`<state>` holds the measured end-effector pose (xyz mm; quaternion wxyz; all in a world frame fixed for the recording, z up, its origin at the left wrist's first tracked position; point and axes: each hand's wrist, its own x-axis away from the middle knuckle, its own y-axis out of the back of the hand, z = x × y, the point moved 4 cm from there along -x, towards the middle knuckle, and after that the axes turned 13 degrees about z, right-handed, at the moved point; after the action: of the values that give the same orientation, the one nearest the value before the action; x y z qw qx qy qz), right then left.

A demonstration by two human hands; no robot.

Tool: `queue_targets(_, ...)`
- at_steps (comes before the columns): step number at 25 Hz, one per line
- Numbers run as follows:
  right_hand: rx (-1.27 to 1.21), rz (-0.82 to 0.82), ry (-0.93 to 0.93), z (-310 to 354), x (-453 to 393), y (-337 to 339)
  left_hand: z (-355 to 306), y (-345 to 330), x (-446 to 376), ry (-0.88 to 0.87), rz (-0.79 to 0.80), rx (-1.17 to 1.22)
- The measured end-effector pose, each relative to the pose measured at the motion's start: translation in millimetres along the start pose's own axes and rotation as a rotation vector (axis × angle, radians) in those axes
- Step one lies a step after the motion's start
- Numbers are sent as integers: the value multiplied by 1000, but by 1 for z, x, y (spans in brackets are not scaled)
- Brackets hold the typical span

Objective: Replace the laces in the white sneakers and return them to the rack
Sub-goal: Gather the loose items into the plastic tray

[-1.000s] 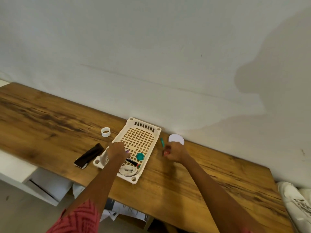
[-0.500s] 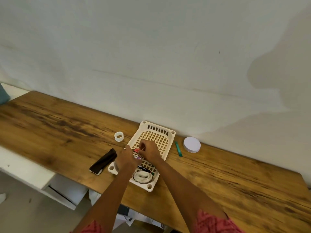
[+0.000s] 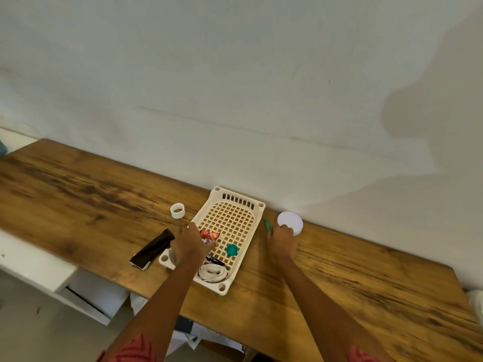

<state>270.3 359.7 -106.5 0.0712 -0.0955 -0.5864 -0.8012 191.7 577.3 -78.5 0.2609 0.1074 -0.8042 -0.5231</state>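
Note:
A coiled white lace [image 3: 211,272] lies in the near end of a cream plastic basket [image 3: 236,192] on the wooden table. My left hand [image 3: 192,244] sits over the basket's left rim, thumb along the outside, fingers curled inside beside a red packet [image 3: 210,234]. My right hand [image 3: 282,241] is on the table right of the basket. Its curled fingertips reach the near end of a green pen [image 3: 266,224] and the edge of a white round lid [image 3: 290,222]. Whether it pinches the pen is hidden. A white sneaker [image 3: 477,301] shows at the right edge.
The basket also holds a teal cap [image 3: 232,250] and a black marker [image 3: 215,259]. A white tape ring [image 3: 177,210] and a dark flat object [image 3: 153,249] lie left of it. The wall runs close behind the table [image 3: 78,194]. A white drawer unit [image 3: 86,291] stands below.
My right hand carried the red packet into the basket, left it there, and moved back right to the green pen. My left hand stayed on the basket's rim.

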Motion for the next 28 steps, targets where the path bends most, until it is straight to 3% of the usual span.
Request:
queue_targets(5,-73,11,55,0,4,-2,-15,1,-18,-15,-28,-126)
queue_targets(8,-307,-166,47,-14,13,11,-20,-7,-22,-41,-19,-159)
queue_targets(10,-493,-278,184,-7,16,19,-19,-10,-24,-28,-19,-184)
queue_targets(13,-616,-17,393,41,15,14,-13,-13,-23,-10,-20,-153)
queue_targets(16,-503,227,429,89,12,-7,-8,-14,-21,-2,-26,-89)
queue_targets(20,-366,305,424,109,4,-23,-6,-11,-20,-12,-37,-59)
queue_targets(24,-150,227,401,114,3,-15,3,-6,-18,-75,-154,83)
queue_targets(28,-51,142,547,151,6,-15,42,21,-22,-28,-233,-10)
